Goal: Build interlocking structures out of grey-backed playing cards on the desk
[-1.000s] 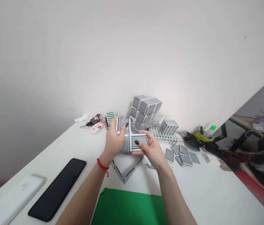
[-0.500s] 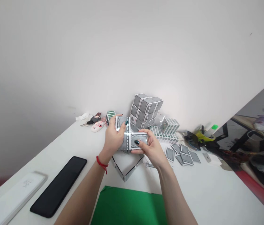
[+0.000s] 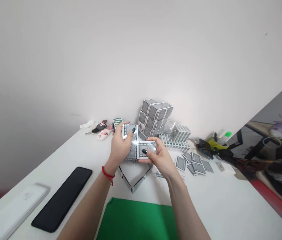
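My left hand (image 3: 119, 146) is closed round a playing-card block (image 3: 132, 154) faced with grey patterned card backs, its thumb on the upper part. Pinched in my right hand (image 3: 163, 159) is a playing card (image 3: 149, 144) with the same grey back, laid sideways against the block's right side. Whether it is fixed to the block I cannot tell. Beneath both hands lies a white-sided piece made of cards (image 3: 133, 186), its corner pointing toward me and its far part hidden. Behind them rises a stack of card blocks (image 3: 156, 115) against the wall.
Loose playing cards (image 3: 198, 167) lie to the right. Green-and-white striped blocks (image 3: 173, 142) stand behind them. A black phone (image 3: 62, 200) and a white box (image 3: 16, 210) are at left, keys and trinkets (image 3: 101, 128) at the back left. A green sheet (image 3: 137, 220) lies in front.
Both hands keep nearly the same grip and pose on the card and block. The whole view has shifted very slightly.
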`<state>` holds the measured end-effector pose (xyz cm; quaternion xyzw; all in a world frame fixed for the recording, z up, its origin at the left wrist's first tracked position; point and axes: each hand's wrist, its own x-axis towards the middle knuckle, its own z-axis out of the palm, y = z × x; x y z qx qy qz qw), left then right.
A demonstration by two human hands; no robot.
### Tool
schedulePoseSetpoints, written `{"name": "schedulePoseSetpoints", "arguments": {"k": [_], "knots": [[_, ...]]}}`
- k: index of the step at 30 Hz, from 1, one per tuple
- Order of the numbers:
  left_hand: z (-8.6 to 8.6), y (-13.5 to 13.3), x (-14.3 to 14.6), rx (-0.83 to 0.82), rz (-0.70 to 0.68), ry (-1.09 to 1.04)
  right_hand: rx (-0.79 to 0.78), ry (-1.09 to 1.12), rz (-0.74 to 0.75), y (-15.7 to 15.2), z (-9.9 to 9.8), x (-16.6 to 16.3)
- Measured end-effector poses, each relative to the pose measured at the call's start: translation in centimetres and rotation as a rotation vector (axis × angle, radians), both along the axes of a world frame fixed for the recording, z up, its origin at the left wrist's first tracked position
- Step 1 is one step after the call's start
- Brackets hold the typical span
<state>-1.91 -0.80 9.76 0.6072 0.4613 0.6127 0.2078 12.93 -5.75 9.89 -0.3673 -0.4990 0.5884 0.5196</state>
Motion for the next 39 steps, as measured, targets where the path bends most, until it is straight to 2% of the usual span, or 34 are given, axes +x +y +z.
{"name": "schedulePoseSetpoints", "arguments": {"k": [13, 18, 23, 30, 39], "knots": [[0.3, -0.7, 0.5, -0.015, 0.001, 0.034, 0.018, -0.061, -0.018, -0.3, 0.0, -0.1], [0.2, -0.4, 0.2, -0.02, -0.019, 0.069, -0.048, -0.056, 0.078, -0.4, 0.2, 0.8], [0.2, 0.0, -0.3, -0.028, -0.058, 0.005, -0.089, -0.045, 0.159, -0.1, 0.4, 1.8], [0.3, 0.0, -0.5, -0.02, -0.03, 0.019, -0.072, -0.077, 0.067, 0.2, -0.1, 0.9], [0.4, -0.1, -0.6, -0.008, -0.025, 0.023, -0.062, -0.09, 0.09, 0.4, -0.2, 1.7]]}}
